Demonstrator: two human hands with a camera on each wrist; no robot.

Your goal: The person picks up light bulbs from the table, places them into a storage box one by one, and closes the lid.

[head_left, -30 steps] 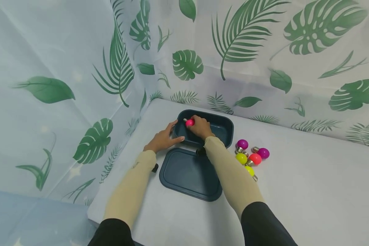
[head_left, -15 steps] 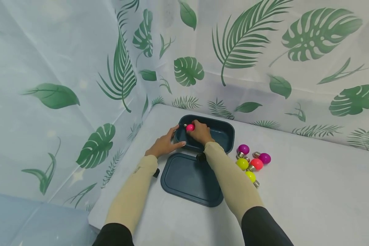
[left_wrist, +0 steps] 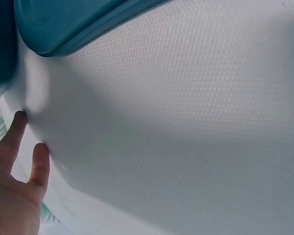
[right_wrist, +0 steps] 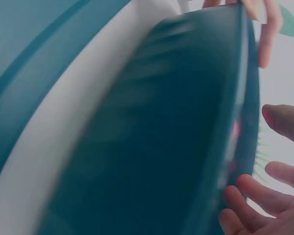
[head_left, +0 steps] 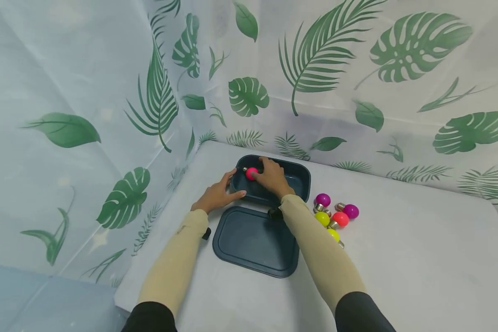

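A pink light bulb [head_left: 250, 173] lies at the left end inside the dark blue box [head_left: 300, 182]. My right hand [head_left: 275, 178] is over the box beside the bulb, its thumb and forefinger spread apart; the thumb tip overlaps the bulb, and whether it touches cannot be seen. In the right wrist view the right hand's fingers [right_wrist: 255, 198] are parted at the box rim, with the bulb hidden. My left hand [head_left: 216, 196] rests against the box's left end, fingers straight and thumb along the near side.
The dark blue lid [head_left: 255, 242] lies flat in front of the box. To the right are several bulbs: a purple bulb [head_left: 323, 199], another purple bulb [head_left: 351, 211], an orange-red bulb [head_left: 340, 219] and a yellow bulb [head_left: 322, 218]. A leaf-print curtain [head_left: 315, 92] hangs behind the white table [head_left: 415, 240].
The right hand's thumb and forefinger have spread and let go of the pink bulb inside the box. The left hand stays at the box's left end. The head view has shifted slightly.
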